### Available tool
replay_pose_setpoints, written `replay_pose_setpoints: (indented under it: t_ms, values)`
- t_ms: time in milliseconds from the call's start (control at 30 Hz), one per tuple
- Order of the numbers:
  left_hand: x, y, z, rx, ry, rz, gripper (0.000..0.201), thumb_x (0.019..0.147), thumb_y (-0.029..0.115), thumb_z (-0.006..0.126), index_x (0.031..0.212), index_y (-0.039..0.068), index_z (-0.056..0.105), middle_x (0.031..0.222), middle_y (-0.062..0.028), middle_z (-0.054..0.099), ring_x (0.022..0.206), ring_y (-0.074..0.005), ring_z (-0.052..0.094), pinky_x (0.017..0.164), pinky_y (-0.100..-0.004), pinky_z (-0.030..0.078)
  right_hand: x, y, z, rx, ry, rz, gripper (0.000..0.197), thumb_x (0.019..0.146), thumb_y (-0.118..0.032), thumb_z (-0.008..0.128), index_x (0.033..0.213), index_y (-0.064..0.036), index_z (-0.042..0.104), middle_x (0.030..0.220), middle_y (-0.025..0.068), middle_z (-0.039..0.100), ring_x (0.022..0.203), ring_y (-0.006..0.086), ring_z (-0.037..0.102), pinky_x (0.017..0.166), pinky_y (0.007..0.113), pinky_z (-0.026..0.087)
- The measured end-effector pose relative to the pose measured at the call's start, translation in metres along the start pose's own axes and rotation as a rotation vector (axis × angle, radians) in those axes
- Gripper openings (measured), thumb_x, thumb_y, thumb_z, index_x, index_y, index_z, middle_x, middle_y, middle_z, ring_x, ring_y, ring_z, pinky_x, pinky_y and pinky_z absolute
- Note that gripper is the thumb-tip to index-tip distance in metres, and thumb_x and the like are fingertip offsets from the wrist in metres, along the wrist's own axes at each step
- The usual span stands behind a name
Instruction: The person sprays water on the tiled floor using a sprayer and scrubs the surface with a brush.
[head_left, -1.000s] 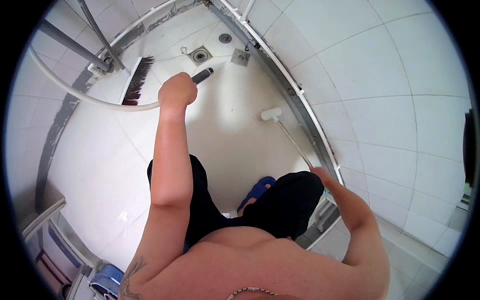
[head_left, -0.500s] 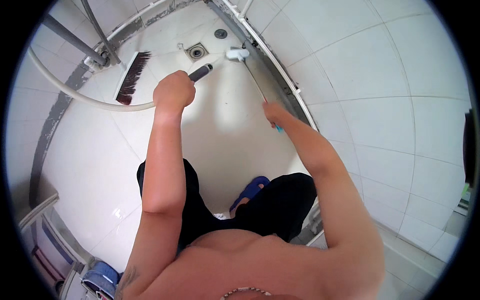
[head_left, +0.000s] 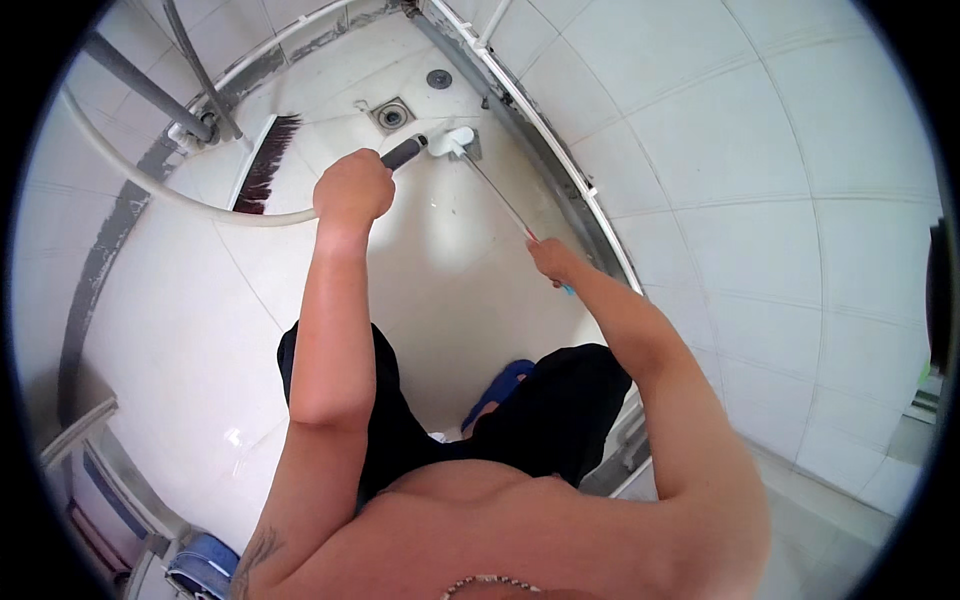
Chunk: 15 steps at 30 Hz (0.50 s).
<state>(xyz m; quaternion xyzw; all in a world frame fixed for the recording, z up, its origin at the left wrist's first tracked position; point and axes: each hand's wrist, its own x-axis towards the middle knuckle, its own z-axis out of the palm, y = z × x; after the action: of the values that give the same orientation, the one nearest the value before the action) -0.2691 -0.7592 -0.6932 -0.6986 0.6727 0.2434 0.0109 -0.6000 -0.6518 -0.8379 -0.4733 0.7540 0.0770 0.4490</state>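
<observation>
My left hand (head_left: 353, 187) is wrapped round the grey nozzle (head_left: 404, 152) of a pale hose (head_left: 240, 217), its tip pointing toward the brush head. Whether water is coming out is hard to tell. In my right hand (head_left: 552, 260) is the thin handle (head_left: 495, 190) of a long-handled brush, with a bit of turquoise showing below my fist. The white brush head (head_left: 450, 141) is by the floor just beyond the nozzle tip; its underside is hidden. A square floor drain (head_left: 392, 113) lies a little farther off to the left.
A broom head with dark red bristles (head_left: 268, 165) rests on the floor at left. Grey pipes (head_left: 150, 85) stand behind it. A round floor cap (head_left: 439, 79) lies at the back. Along the right wall run a grey pipe (head_left: 540, 140) and a white rail. A rack (head_left: 85, 440) stands lower left.
The brush head has moved left and nearer to me, close to the nozzle tip. My right hand has come slightly nearer. My left hand has hardly moved.
</observation>
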Motion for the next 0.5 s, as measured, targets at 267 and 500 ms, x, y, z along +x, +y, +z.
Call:
replay_pose_setpoints:
  t_ms: [267, 500]
  values:
    - [0.015, -0.005, 0.007, -0.12, 0.145, 0.071, 0.023, 0.086, 0.026, 0.055, 0.098, 0.01, 0.066, 0.095, -0.0123, 0.067, 0.09, -0.0304, 0.063, 0.074, -0.0413, 0.051, -0.043, 0.027, -0.004, -0.32, 0.331, -0.333, 0.049, 0.095, -0.036, 0.037, 0.092, 0.0089, 0.056, 0.075, 0.026, 0.06, 0.074, 0.0388, 0.063, 0.068, 0.048, 0.048]
    - [0.017, 0.015, 0.001, -0.158, 0.017, 0.091, 0.028, 0.087, 0.028, 0.052, 0.108, 0.013, 0.063, 0.102, -0.0097, 0.065, 0.097, -0.0298, 0.061, 0.079, -0.0416, 0.049, -0.15, 0.028, -0.024, 0.319, 0.103, 0.039, 0.032, 0.091, -0.024, 0.05, 0.11, 0.0014, 0.05, 0.07, 0.0096, 0.053, 0.055, 0.0205, 0.055, 0.049, 0.033, 0.042]
